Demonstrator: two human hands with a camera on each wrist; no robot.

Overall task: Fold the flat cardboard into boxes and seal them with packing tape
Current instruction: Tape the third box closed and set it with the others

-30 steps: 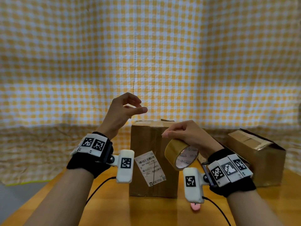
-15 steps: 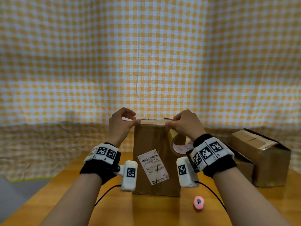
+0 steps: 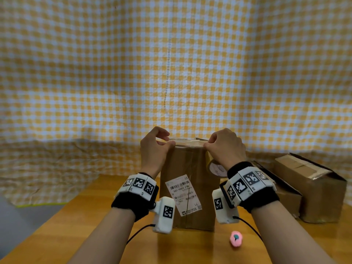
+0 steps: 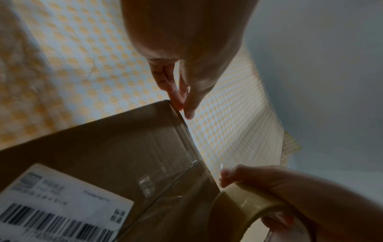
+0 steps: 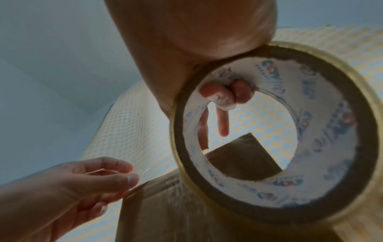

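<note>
Tape roll: right wrist view shows fingers inside.

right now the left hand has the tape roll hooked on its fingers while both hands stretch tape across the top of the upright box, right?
Not quite: the tape roll hangs on the right hand, as the right wrist view shows. The left hand only pinches the free tape end. The rest holds: both hands stretch tape across the top of the upright box.
</note>
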